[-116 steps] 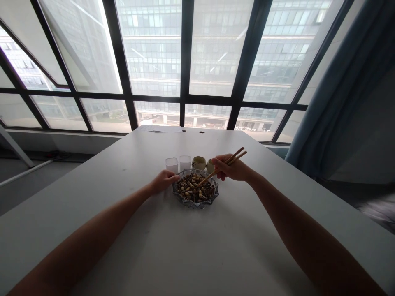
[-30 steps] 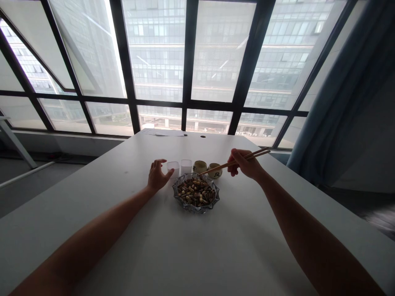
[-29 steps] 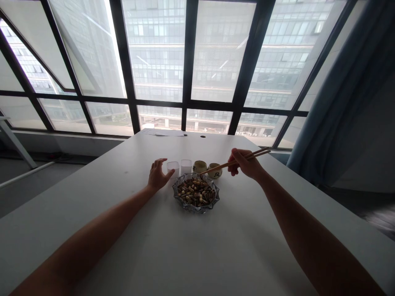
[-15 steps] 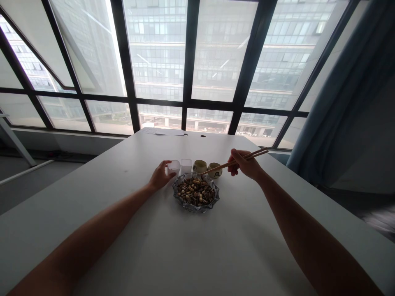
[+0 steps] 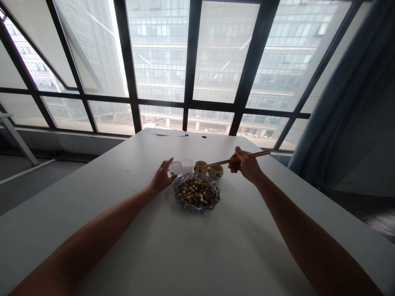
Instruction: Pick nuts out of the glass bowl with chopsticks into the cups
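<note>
My left hand (image 5: 163, 176) is closed round a small translucent plastic cup (image 5: 175, 167), which leans a little; a dark speck shows in it. Another clear plastic cup (image 5: 187, 166) stands just to its right. My right hand (image 5: 245, 164) grips a pair of wooden chopsticks (image 5: 228, 161), held almost level and pointing left. Their tips lie over a small ceramic cup (image 5: 200, 168), and I cannot make out anything between them. A second ceramic cup (image 5: 215, 172) with a dark character is nearer my right hand. In front sits a scalloped glass bowl (image 5: 197, 210) of striped seeds and peanuts (image 5: 197, 193).
All of this stands on a long white table (image 5: 191, 250). Papers (image 5: 166, 132) and a dark round hole (image 5: 204, 137) are at its far end. Large windows (image 5: 225, 53) rise behind, with a blue curtain (image 5: 336, 90) at the right.
The chopstick tips have risen from the bowl's back rim to the left ceramic cup. The plastic cup in my left hand is tipped slightly more toward me.
</note>
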### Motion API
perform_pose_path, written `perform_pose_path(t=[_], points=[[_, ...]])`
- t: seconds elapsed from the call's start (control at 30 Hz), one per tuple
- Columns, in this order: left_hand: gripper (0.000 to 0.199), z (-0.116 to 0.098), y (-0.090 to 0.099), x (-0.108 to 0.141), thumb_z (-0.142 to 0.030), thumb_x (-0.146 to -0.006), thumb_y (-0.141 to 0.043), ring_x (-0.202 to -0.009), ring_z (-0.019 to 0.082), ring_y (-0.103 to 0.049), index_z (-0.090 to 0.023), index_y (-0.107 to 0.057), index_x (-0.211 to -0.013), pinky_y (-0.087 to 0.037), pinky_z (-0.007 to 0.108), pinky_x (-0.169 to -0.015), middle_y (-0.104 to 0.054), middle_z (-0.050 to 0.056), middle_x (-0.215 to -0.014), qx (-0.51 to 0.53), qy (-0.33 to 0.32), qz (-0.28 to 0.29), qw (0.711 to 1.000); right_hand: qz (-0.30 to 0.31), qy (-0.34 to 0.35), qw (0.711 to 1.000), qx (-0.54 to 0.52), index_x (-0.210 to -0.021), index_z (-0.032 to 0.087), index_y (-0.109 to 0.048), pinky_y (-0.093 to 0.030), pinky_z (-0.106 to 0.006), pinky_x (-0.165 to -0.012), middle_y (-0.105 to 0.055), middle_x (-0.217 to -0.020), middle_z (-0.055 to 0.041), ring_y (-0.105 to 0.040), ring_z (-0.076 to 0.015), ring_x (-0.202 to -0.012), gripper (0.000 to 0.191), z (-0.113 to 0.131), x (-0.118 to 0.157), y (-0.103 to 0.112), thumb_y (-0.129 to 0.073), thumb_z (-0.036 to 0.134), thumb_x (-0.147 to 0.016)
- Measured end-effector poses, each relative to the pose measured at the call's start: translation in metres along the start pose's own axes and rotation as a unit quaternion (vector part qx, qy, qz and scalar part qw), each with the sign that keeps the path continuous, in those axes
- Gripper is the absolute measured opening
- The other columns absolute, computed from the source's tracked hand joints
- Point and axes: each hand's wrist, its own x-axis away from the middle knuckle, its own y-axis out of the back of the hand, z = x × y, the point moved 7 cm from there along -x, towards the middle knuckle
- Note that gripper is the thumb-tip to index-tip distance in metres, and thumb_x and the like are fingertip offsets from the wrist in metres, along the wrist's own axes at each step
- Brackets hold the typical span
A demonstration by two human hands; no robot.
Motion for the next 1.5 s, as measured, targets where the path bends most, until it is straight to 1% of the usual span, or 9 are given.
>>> perform_pose_path(t=[0.1,0.23,0.57,0.77,1.07,1.23,1.37,1.47,1.5], points=[[0.079,-0.001,-0.001,0.0,-0.029,-0.077,-0.071,-0.106,0.025,-0.06,-0.02,-0.036,-0.148,-0.06,0.041,-0.083,-0.054,0.015,-0.131,0.017,0.0,-0.003,1.0,-0.035,0.082,0.996,-0.01,-0.066,0.021,-0.055,-0.045,-0.027,-0.035,-0.065,-0.051,-0.0055,-0.056,-0.0154,-0.036,0.06,0.006,0.011,-0.02,-0.052,0.08,-0.08],[0.078,-0.002,-0.003,0.0,-0.031,-0.077,-0.071,-0.098,0.023,-0.063,-0.017,-0.038,-0.146,-0.061,0.038,-0.078,-0.057,0.016,-0.129,0.029,-0.004,0.004,1.0,-0.033,0.12,0.992,0.01,-0.07,0.024,-0.054,-0.048,-0.029,-0.04,-0.065,-0.055,-0.0041,-0.058,-0.0163,-0.041,0.059,-0.001,0.029,-0.053,-0.047,0.081,-0.081],[0.072,-0.006,-0.006,0.0,-0.03,-0.077,-0.069,-0.098,0.023,-0.064,-0.017,-0.043,-0.143,-0.061,0.038,-0.077,-0.06,0.016,-0.128,0.041,-0.001,0.019,0.999,0.119,0.084,0.988,0.042,-0.075,0.024,-0.057,-0.057,-0.029,-0.057,-0.067,-0.069,-0.002,-0.066,-0.0162,-0.06,0.047,-0.042,0.041,-0.096,-0.058,0.07,-0.084],[0.071,0.002,-0.009,0.0,-0.032,-0.078,-0.068,-0.101,0.024,-0.064,-0.015,-0.045,-0.143,-0.061,0.04,-0.079,-0.059,0.018,-0.132,0.047,0.013,0.027,0.998,0.073,0.105,0.991,0.028,-0.074,0.019,-0.062,-0.051,-0.025,-0.049,-0.067,-0.061,-0.0027,-0.062,-0.0141,-0.051,0.055,-0.015,0.035,-0.077,-0.055,0.073,-0.084],[0.086,0.025,-0.018,0.002,-0.04,-0.079,-0.068,-0.113,0.032,-0.063,-0.01,-0.033,-0.151,-0.055,0.044,-0.09,-0.054,0.022,-0.141,0.023,0.086,0.059,0.994,0.164,0.065,0.977,0.124,-0.063,0.017,-0.059,-0.041,-0.02,-0.036,-0.061,-0.048,-0.0015,-0.055,-0.0105,-0.038,0.062,0.012,0.036,-0.069,-0.055,0.077,-0.08],[0.08,0.019,-0.012,0.002,-0.027,-0.074,-0.065,-0.124,0.034,-0.055,-0.007,-0.036,-0.146,-0.046,0.048,-0.104,-0.047,0.024,-0.145,-0.024,0.065,0.035,0.997,0.175,0.043,0.974,0.136,-0.061,0.016,-0.059,-0.043,-0.02,-0.036,-0.061,-0.047,-0.0024,-0.055,-0.0104,-0.036,0.065,0.019,0.036,-0.061,-0.054,0.079,-0.079],[0.053,-0.005,0.007,0.002,-0.017,-0.068,-0.058,-0.122,0.03,-0.052,-0.011,-0.053,-0.12,-0.044,0.045,-0.103,-0.056,0.019,-0.129,-0.061,0.011,-0.033,0.997,0.22,0.021,0.962,0.16,-0.06,0.015,-0.06,-0.043,-0.019,-0.035,-0.062,-0.046,-0.0036,-0.055,-0.0105,-0.035,0.067,0.028,0.037,-0.052,-0.054,0.08,-0.078],[0.011,-0.017,0.018,0.005,-0.025,-0.076,-0.054,-0.084,0.021,-0.057,-0.016,-0.056,-0.082,-0.048,0.034,-0.078,-0.06,0.006,-0.086,-0.061,0.023,-0.051,0.997,0.257,0.015,0.948,0.187,-0.062,0.015,-0.061,-0.044,-0.02,-0.036,-0.063,-0.048,-0.0038,-0.056,-0.0105,-0.036,0.067,0.036,0.042,-0.047,-0.054,0.078,-0.08],[0.017,-0.018,0.016,0.006,-0.031,-0.081,-0.052,-0.068,0.016,-0.051,-0.018,-0.05,-0.07,-0.044,0.029,-0.067,-0.052,0.001,-0.069,-0.044,0.038,-0.022,0.998,0.264,0.017,0.944,0.199,-0.062,0.015,-0.061,-0.044,-0.02,-0.036,-0.063,-0.048,-0.0037,-0.056,-0.0104,-0.036,0.067,0.039,0.043,-0.047,-0.054,0.078,-0.08]])
